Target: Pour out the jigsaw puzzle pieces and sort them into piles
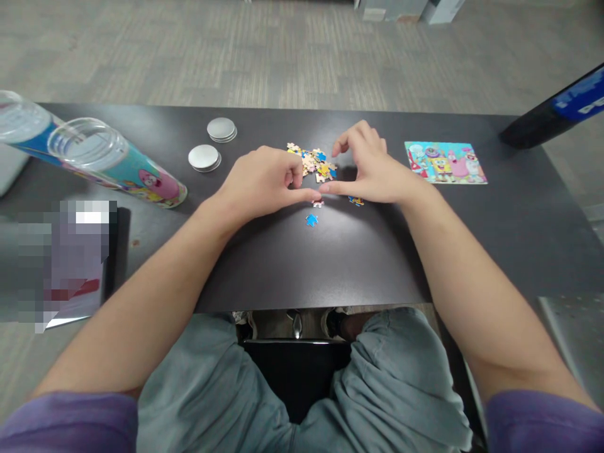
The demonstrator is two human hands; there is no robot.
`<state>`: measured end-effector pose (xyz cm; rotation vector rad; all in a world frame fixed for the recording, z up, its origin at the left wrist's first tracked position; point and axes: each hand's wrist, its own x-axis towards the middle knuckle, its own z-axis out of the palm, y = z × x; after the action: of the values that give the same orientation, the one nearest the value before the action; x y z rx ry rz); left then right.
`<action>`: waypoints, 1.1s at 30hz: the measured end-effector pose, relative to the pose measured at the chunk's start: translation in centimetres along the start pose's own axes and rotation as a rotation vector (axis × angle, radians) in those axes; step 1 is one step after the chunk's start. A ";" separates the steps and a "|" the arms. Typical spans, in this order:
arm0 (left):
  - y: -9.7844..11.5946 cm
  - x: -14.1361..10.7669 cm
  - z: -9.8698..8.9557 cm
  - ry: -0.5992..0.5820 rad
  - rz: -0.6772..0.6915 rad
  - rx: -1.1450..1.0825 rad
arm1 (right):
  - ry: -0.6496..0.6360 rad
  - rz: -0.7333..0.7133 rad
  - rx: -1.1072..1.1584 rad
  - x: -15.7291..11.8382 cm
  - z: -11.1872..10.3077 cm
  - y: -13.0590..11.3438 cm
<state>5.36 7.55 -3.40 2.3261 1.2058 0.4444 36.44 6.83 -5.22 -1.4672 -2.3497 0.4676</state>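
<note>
Between my two hands lies a heap of small jigsaw puzzle pieces in yellow, blue and pale colours on the dark table. My left hand is at the heap's left, its fingers curled and its thumb stretched away from them. On the other side my right hand has its fingers bent and spread from the thumb. The two thumb tips meet or nearly meet just below the heap. A pinkish piece sits under the thumbs, with a blue piece nearer me. Another piece lies partly hidden below my right hand.
A cartoon picture card lies to the right. Two clear printed tubes and several silver round lids are at left. A dark cylinder stands at far right, and a pixelated flat object lies front left.
</note>
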 end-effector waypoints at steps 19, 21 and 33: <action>-3.9 -1.4 -6.1 -0.313 -0.335 0.266 | 0.042 0.130 -0.074 -1.2 -2.9 5.1; -4.2 -1.4 -6.0 -0.295 -0.282 0.263 | 0.045 0.117 -0.073 -1.1 -2.8 4.7; -4.1 -2.3 -7.1 -0.427 -0.459 0.151 | -0.038 0.082 -0.011 -0.6 -1.6 1.4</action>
<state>-2.10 9.58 0.09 2.0203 1.5206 -0.2954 38.51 7.08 -4.44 -1.5781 -2.3312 0.5085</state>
